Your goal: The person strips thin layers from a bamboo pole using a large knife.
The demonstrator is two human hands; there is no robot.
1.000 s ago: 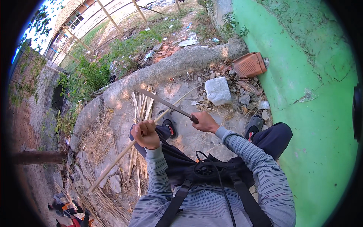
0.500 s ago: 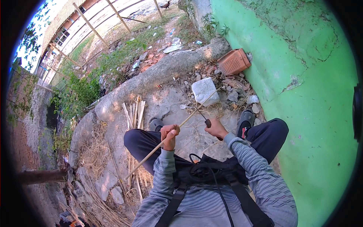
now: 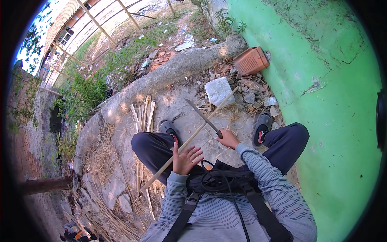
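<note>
A long pale stick (image 3: 193, 135), apparently a bamboo strip, slants across in front of me from beside my left thigh up to a whitish block (image 3: 218, 91) on the ground. My left hand (image 3: 184, 162) is open, palm up and fingers spread, with the stick lying in the crook by the thumb. Wrapped round a dark handle, my right hand (image 3: 229, 139) holds a long knife (image 3: 201, 115). Its blade points away and to the left and crosses the stick. At the crossing I cannot tell whether they touch.
Split pale strips (image 3: 146, 117) lie beyond my left knee, with dry fibres (image 3: 102, 165) at the left. A terracotta hollow block (image 3: 250, 60) leans by the green wall (image 3: 322, 133), near stones and rubble (image 3: 250, 98). A low concrete ledge (image 3: 161, 76) curves across the far side.
My left hand has gone from a closed grip on the stick to an open palm. The knife now shows its blade broadside, its tip farther left. The stick has shifted slightly.
</note>
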